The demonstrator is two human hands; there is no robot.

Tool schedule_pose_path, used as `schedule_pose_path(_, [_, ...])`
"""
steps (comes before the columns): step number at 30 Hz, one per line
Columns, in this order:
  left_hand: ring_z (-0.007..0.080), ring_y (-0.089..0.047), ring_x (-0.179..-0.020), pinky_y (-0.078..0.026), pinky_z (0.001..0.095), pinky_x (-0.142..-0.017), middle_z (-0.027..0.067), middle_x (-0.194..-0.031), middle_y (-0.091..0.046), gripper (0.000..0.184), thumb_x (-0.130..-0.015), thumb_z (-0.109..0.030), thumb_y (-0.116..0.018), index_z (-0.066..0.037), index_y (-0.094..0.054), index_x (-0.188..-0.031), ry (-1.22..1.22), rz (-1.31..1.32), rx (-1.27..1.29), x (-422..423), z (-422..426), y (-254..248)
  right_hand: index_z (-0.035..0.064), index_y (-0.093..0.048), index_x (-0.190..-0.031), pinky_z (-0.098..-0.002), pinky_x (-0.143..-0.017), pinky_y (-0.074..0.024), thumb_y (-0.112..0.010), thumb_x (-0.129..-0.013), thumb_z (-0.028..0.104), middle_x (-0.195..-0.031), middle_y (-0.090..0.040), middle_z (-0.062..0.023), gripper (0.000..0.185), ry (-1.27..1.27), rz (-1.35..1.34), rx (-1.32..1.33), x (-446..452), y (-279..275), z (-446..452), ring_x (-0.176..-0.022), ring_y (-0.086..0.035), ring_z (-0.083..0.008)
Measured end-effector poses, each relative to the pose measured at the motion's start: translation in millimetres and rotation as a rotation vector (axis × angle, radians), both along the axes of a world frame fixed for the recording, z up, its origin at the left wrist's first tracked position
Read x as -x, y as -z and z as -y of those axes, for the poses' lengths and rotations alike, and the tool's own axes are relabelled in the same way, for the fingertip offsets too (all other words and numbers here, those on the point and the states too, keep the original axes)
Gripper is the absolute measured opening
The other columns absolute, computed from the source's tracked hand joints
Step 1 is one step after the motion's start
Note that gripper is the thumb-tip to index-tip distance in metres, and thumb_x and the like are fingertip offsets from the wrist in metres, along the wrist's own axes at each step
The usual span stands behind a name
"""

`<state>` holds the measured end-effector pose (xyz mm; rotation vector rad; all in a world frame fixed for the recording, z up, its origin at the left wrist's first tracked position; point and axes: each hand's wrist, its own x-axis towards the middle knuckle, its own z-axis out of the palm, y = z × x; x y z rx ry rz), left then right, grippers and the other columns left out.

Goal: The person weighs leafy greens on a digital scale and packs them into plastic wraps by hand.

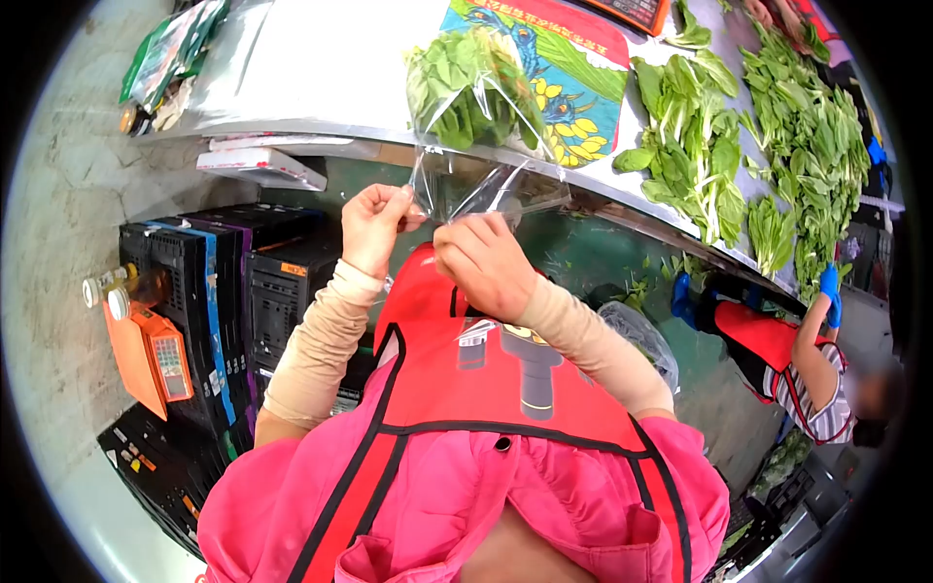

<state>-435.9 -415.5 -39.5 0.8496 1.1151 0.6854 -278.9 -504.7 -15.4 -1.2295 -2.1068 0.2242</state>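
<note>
A clear plastic bag (452,180) with leafy greens (471,92) inside lies at the table's near edge, its mouth end hanging toward me. My left hand (374,228) pinches the left side of the bag's mouth between thumb and fingers. On the right side of the mouth, my right hand (484,262) has its fingers curled over the film. The leaves rest on the table, partly over a colourful printed mat (583,92). Folds and glare in the film hide some of the leaves.
Loose greens (690,146) are heaped on the table to the right, with a longer pile (807,155) beyond. A co-worker in a red apron (748,330) and blue gloves stands there. Black crates (185,291) and an orange scale (146,355) are at left.
</note>
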Motion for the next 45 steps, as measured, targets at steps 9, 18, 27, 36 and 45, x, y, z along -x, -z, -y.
schedule_pose_path(9, [0.0235,-0.053,-0.106,-0.043,0.0338,-0.091,0.0136,-0.120,-0.051,0.048,-0.078,-0.002,-0.064,-0.004,-0.050,-0.123,0.226,-0.288,-0.749,36.0,-32.2,23.2,0.0107,-0.059,-0.098,-0.0397,-0.073,-0.0509,-0.055,-0.082,0.017,-0.103,-0.059,-0.0090,0.018,0.270,0.790,1.162,-160.2,126.3,209.5,-0.086,-0.062,-0.0275])
schedule_pose_path(18, [0.0291,-0.053,-0.110,-0.041,0.0450,-0.094,0.0091,-0.106,-0.059,0.025,-0.069,-0.005,-0.067,-0.007,-0.061,-0.093,0.685,-0.443,-1.713,-9.5,-66.3,5.7,0.0094,-0.061,-0.104,-0.0391,-0.088,-0.0415,-0.073,-0.066,0.007,-0.111,-0.059,-0.0087,0.040,0.455,-0.144,0.067,-132.2,59.7,-16.7,-0.104,-0.053,-0.0311])
schedule_pose_path(27, [0.0194,-0.063,-0.091,-0.047,0.0347,-0.086,0.0102,-0.085,-0.065,0.009,-0.093,-0.005,-0.047,-0.002,-0.051,-0.086,0.141,0.044,-0.802,-4.8,-64.7,7.5,0.0043,-0.062,-0.095,-0.0347,-0.090,-0.0429,-0.055,-0.085,0.002,-0.102,-0.065,-0.0106,0.012,0.175,-0.701,0.172,-117.0,17.4,-64.0,-0.104,-0.058,-0.0233])
schedule_pose_path(36, [0.0082,-0.041,-0.035,-0.033,0.0236,-0.033,0.0019,-0.054,-0.047,0.026,-0.096,-0.027,-0.045,-0.005,-0.047,-0.081,-0.262,-0.127,-0.241,-43.4,-85.4,28.2,0.0016,-0.052,-0.092,-0.0274,-0.059,-0.0463,-0.051,-0.091,0.016,-0.068,-0.059,-0.0084,0.014,0.734,-0.634,0.474,-110.3,42.5,-116.7,-0.062,-0.058,-0.0137])
schedule_pose_path(45, [0.0418,-0.059,-0.074,-0.043,0.0463,-0.068,0.0275,-0.072,-0.059,0.051,-0.089,-0.039,-0.045,0.008,-0.061,-0.076,0.029,-0.737,-0.313,-26.0,-98.5,112.2,0.0047,-0.056,-0.097,-0.0412,-0.073,-0.0444,-0.051,-0.081,0.012,-0.090,-0.056,-0.0149,0.019,0.643,0.339,0.174,-134.8,164.7,-95.8,-0.083,-0.055,-0.0284])
